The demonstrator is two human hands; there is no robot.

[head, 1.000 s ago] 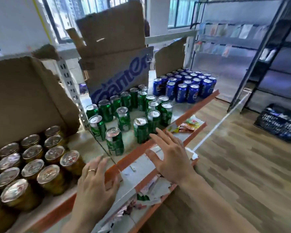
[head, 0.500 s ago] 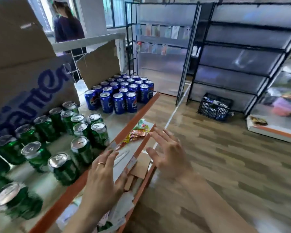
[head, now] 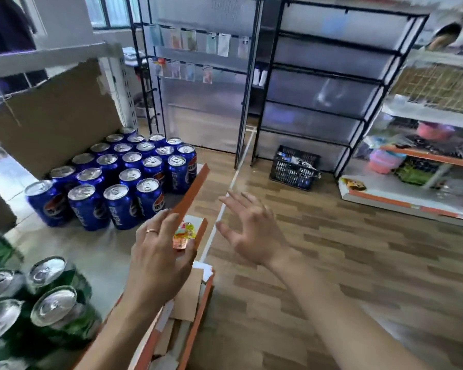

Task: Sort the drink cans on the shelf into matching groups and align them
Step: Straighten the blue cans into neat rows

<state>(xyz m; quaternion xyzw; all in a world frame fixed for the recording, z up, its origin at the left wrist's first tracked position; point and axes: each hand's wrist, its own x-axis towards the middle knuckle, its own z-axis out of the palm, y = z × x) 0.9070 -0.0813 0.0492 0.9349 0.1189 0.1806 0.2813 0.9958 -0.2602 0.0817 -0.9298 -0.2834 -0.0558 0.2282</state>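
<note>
Wood floor (head: 345,257) is filling the right half of the scene, lying open from the shelf's edge out to the black racks (head: 318,76) standing along the far side and a low side shelf (head: 412,201) sitting at the far right. The shelf (head: 91,249) is taking the left half, its orange lip (head: 193,188) running from near to far as the border with the floor. A cardboard sheet (head: 56,113) is leaning along the far left, closing that side off. The blue cans (head: 118,177) are standing upright in a tight block of rows at the shelf's far end, backing onto the cardboard, with their right-hand cans sitting just beside the lip. The green cans (head: 51,311) are clustering at the near left, blurred and running out of view. Between the two groups a bare stretch of shelf is lying open. A dark basket (head: 294,169) is sitting on the floor by the racks, well apart from the shelf. The left hand (head: 158,257) is hovering over the lip near the blue cans, fingers spread and holding nothing; whether it is touching the lip cannot be told. The right hand (head: 254,231) is hanging over the floor just right of the lip, fingers also spread and holding nothing. A bright packet (head: 183,233) is peeking out on the lower tier behind the left hand.
</note>
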